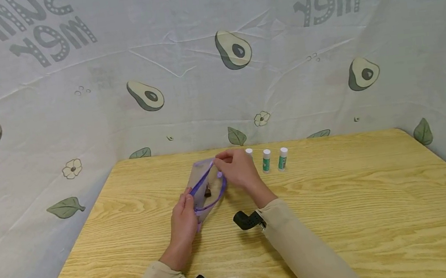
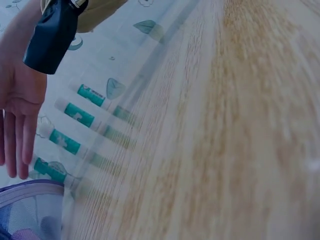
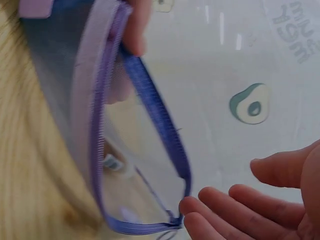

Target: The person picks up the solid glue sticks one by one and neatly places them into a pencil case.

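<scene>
The mesh pouch (image 1: 200, 198) is held up over the counter (image 1: 339, 203), left of middle, its purple zip gaping. The left hand (image 1: 181, 218) has a narrow grip, holding the pouch's near side. The right hand (image 1: 240, 169) is at the far corner, its grip wide, thumb apart from fingers. Something small and dark (image 1: 207, 191) seems to lie inside, too blurred to name. Four tubes (image 1: 266, 164) stand in a row beyond, near the cloth (image 1: 195, 114).

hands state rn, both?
Left hand: closed, gripping the purple-rimmed mesh pouch by its near side.
Right hand: open, thumb apart, fingertips at the pouch's far end.
</scene>
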### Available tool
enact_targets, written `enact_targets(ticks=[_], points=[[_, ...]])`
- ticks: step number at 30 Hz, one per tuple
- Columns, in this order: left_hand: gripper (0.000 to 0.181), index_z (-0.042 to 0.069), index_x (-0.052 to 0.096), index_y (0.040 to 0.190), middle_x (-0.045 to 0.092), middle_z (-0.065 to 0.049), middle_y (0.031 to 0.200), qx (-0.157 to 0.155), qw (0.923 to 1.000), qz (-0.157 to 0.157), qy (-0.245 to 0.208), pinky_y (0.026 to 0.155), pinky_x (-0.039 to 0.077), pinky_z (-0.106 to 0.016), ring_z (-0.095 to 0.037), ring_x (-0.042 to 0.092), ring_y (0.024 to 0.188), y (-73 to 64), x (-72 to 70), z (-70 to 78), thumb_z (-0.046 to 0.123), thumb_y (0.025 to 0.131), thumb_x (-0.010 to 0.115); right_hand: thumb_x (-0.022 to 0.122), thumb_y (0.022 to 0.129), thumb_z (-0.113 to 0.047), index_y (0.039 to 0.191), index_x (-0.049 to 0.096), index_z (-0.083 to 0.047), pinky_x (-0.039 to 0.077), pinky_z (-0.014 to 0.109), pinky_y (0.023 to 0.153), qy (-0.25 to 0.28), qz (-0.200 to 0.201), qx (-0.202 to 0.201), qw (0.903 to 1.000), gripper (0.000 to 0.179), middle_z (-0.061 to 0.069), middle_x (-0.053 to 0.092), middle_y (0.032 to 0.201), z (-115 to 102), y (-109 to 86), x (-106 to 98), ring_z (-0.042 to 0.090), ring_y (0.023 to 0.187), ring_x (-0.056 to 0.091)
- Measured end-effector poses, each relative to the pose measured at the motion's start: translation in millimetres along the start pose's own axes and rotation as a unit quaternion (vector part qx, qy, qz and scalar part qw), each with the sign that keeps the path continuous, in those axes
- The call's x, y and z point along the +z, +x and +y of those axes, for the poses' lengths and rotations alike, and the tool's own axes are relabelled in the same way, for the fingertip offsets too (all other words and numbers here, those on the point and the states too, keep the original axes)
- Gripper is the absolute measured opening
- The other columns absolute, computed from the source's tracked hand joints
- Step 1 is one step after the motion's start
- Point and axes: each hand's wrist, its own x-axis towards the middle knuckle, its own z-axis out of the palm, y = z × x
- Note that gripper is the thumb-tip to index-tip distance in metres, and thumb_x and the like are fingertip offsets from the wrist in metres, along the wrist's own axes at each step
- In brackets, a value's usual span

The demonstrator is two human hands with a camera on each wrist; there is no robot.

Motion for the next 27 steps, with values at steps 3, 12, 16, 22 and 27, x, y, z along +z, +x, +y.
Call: enact_targets(ticks=[3, 12, 16, 22, 27], points=[[0.053, 0.012, 0.04, 0.165, 0.031, -0.02, 0.173, -0.003, 1.0, 0.003, 0.002, 0.066, 0.048, -0.025, -0.033, 0.063, 0.108, -0.4, -0.2, 0.0, 0.034, 0.117, 0.032, 0.068, 0.104, -0.028, 0.126, 0.076, -0.008, 0.061, 0.041, 0.089, 0.019, -0.004, -0.012, 0.9997, 0.031, 0.012, 0.08, 0.116, -7.8, -2.6, -6.8, 0.029, 0.107, 0.076], [0.053, 0.014, 0.038, 0.166, 0.037, -0.017, 0.172, -0.009, 1.0, 0.001, -0.002, 0.059, 0.046, -0.023, -0.016, 0.048, 0.07, -1.4, 0.2, -0.3, 0.033, 0.118, 0.03, 0.065, 0.106, -0.027, 0.137, 0.071, -0.013, 0.057, 0.05, 0.104, 0.083, 0.0, -0.048, 0.9954, 0.034, 0.013, 0.078, 0.126, -25.1, -10.4, -31.1, 0.03, 0.124, 0.07], [0.053, 0.013, 0.039, 0.166, 0.035, -0.016, 0.173, -0.009, 0.9999, 0.004, 0.004, 0.06, 0.047, -0.024, -0.019, 0.053, 0.08, -0.9, 0.2, -1.4, 0.033, 0.118, 0.03, 0.066, 0.106, -0.027, 0.137, 0.071, -0.013, 0.056, 0.049, 0.106, 0.102, 0.007, -0.058, 0.993, 0.034, 0.013, 0.078, 0.125, -30.6, -13.8, -39.8, 0.028, 0.12, 0.072], [0.052, 0.015, 0.039, 0.166, 0.039, -0.017, 0.17, -0.014, 0.9999, 0.004, -0.003, 0.057, 0.045, -0.023, -0.011, 0.039, 0.057, -0.9, 0.0, -2.0, 0.033, 0.118, 0.031, 0.068, 0.105, -0.026, 0.137, 0.071, -0.012, 0.055, 0.048, 0.107, 0.12, 0.017, -0.074, 0.9898, 0.035, 0.013, 0.078, 0.126, -37.0, -17.8, -49.9, 0.027, 0.12, 0.072], [0.052, 0.016, 0.039, 0.166, 0.04, -0.015, 0.17, -0.012, 0.9999, 0.009, 0.004, 0.07, 0.046, -0.024, -0.021, 0.061, 0.085, -0.1, 1.0, -1.7, 0.034, 0.118, 0.031, 0.07, 0.104, -0.027, 0.135, 0.072, -0.013, 0.055, 0.047, 0.107, 0.125, 0.026, -0.078, 0.9887, 0.034, 0.011, 0.078, 0.126, -39.4, -19.8, -57.5, 0.025, 0.12, 0.073]])
